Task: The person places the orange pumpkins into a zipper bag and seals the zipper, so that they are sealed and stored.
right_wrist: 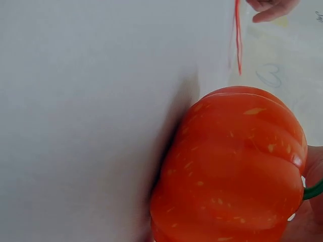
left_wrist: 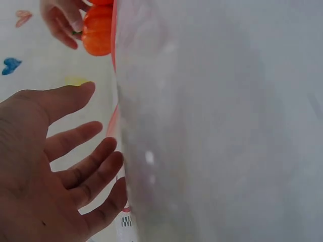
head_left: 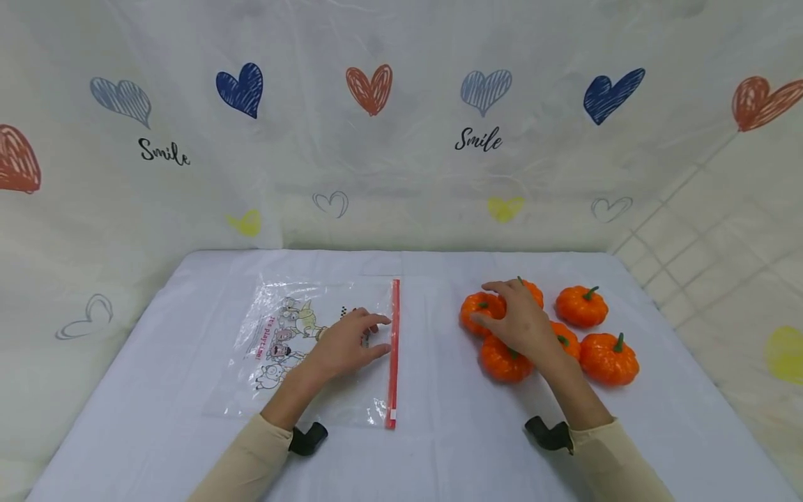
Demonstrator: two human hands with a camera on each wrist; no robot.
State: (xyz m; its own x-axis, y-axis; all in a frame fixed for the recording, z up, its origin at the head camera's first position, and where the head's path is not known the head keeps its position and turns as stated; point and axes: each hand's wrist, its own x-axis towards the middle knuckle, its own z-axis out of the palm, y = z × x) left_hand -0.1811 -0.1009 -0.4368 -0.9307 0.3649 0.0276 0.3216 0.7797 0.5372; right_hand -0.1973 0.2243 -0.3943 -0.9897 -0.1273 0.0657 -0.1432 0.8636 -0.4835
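My left hand (head_left: 351, 341) hovers over a clear plastic zip bag (head_left: 373, 390) with printed cartoon animals and a red slider strip (head_left: 394, 348). Its fingers are spread and relaxed, holding nothing; in the left wrist view the hand (left_wrist: 65, 166) is beside the bag's edge. On the right, my right hand (head_left: 517, 317) is above the leftmost orange toy pumpkin (head_left: 475, 307), thumb and fingers apart over its top. A second pumpkin (head_left: 502, 362) lies below that hand, nearer me. One pumpkin (right_wrist: 232, 166) fills much of the right wrist view, partly covering the hand.
More pumpkins stand right of the right hand: one at the back (head_left: 582, 307), one in front (head_left: 608, 359), and others partly hidden by the hand and forearm. A white cloth covers the table (head_left: 433, 446). Behind it hangs a curtain (head_left: 420, 160) printed with hearts.
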